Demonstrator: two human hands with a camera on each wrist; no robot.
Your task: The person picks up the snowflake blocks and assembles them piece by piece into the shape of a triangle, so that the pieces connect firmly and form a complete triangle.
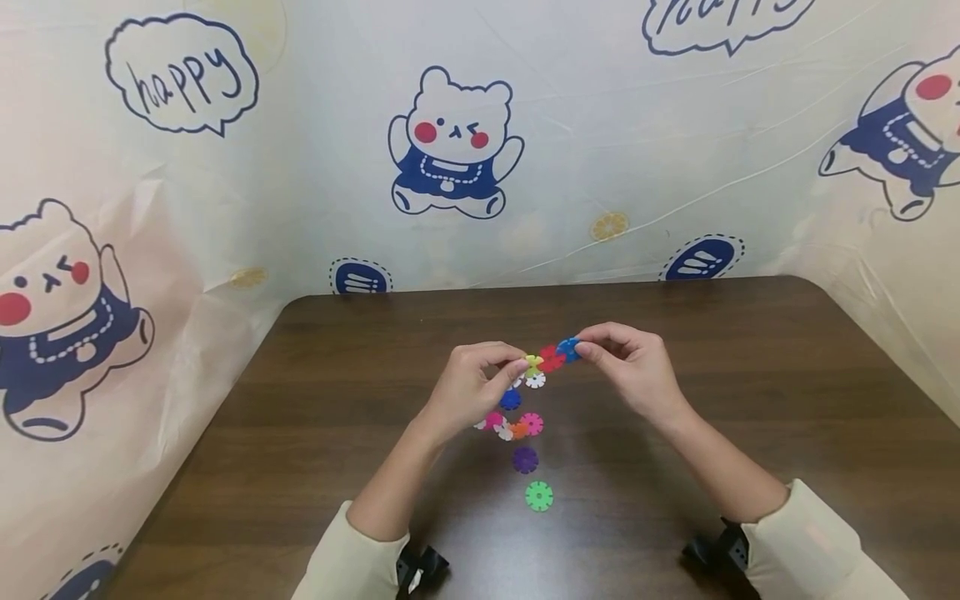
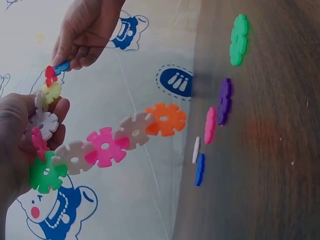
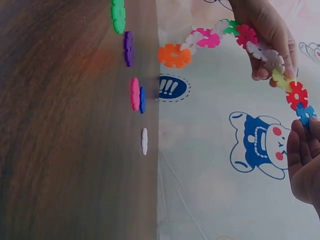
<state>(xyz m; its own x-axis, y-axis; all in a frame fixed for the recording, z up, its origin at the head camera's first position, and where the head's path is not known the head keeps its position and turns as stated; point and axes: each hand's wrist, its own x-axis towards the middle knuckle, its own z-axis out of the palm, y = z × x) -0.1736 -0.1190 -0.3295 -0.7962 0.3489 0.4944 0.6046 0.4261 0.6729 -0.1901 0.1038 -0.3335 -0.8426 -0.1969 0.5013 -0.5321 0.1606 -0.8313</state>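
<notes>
A chain of notched plastic flower discs is held up above the table between both hands. My right hand [image 1: 633, 367] pinches the blue disc [image 1: 567, 349] at one end between thumb and fingers. Joined to it are a red disc [image 1: 552, 358] and then a yellow disc [image 1: 533, 364]. My left hand [image 1: 472, 387] grips the chain by the yellow disc and the white disc [image 2: 45, 126] beside it. From the left hand the rest dangles past a green disc [image 2: 48, 172] and a pink disc [image 2: 106, 146] to an orange disc [image 2: 166, 119] at the free end.
Loose discs lie in a rough line on the brown table [image 1: 750, 433]: green [image 1: 538, 496] nearest, then purple [image 1: 526, 460], pink [image 1: 532, 424], blue [image 1: 511, 399] and white [image 1: 536, 380]. A printed bear curtain [image 1: 315, 167] hangs behind the table.
</notes>
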